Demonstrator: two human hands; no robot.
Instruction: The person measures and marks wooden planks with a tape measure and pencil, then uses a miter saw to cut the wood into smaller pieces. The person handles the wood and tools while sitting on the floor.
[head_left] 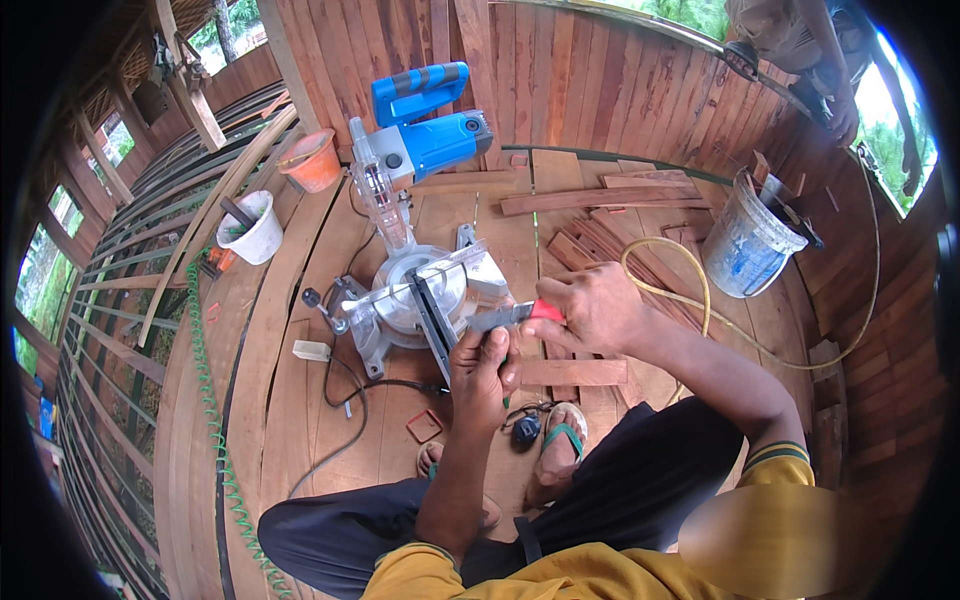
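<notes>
The person crouches on the plank floor [300, 330] in front of a blue mitre saw [420, 230]. The right hand [590, 310] is closed around the red handle of a utility knife [515, 316], whose grey blade end points toward nine o'clock. The left hand [483, 375], just below at six o'clock of the knife, has its fingers curled tight around something small held upright; what it is stays hidden behind the knuckles, though a dark green tip shows at the hand's lower edge, so it may be a pencil.

To do this step well, it seems wise to keep the blade moving away from the left thumb, take shallow strokes, and turn the held piece between cuts rather than twisting the knife. Bracing both wrists together would steady the cut.

Around them: the saw's round base [415, 295] at eleven o'clock of the hands, a short board [572, 372] at four o'clock, a yellow hose [665, 270] and a pale bucket [748, 240] at two o'clock, and a white pail [255, 230] at ten o'clock.
</notes>
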